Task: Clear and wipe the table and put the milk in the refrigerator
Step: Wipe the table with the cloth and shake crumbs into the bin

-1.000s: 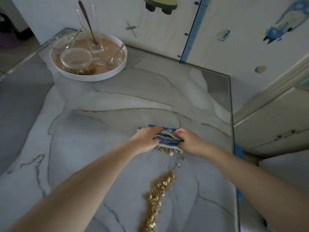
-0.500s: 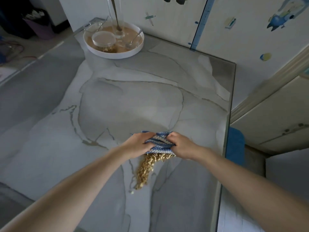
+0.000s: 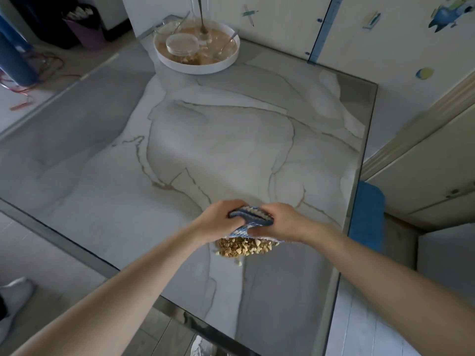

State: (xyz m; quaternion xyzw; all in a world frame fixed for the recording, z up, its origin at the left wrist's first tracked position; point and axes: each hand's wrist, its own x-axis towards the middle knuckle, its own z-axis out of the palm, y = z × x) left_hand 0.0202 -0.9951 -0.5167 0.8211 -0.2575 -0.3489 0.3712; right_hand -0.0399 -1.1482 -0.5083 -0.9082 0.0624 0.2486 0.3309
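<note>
A blue and white striped cloth (image 3: 250,218) lies bunched on the grey marble table (image 3: 205,140), toward its near right part. My left hand (image 3: 218,219) grips the cloth's left side and my right hand (image 3: 279,222) grips its right side. Just in front of the cloth sits a compact heap of tan cereal crumbs (image 3: 244,249), pressed against the cloth's near edge. One loose crumb (image 3: 239,263) lies a little nearer to me. No milk container is in view.
A round white tray (image 3: 226,64) stands at the table's far edge, holding glass bowls, a lidded glass dish (image 3: 182,44), spoons and a tall glass. A blue chair seat (image 3: 367,214) sits beyond the table's right edge. Cabinets and a decorated wall lie right and behind.
Both hands have dragged the cloth toward me along the table. The long trail of crumbs has been swept into a short heap at the cloth's near edge.
</note>
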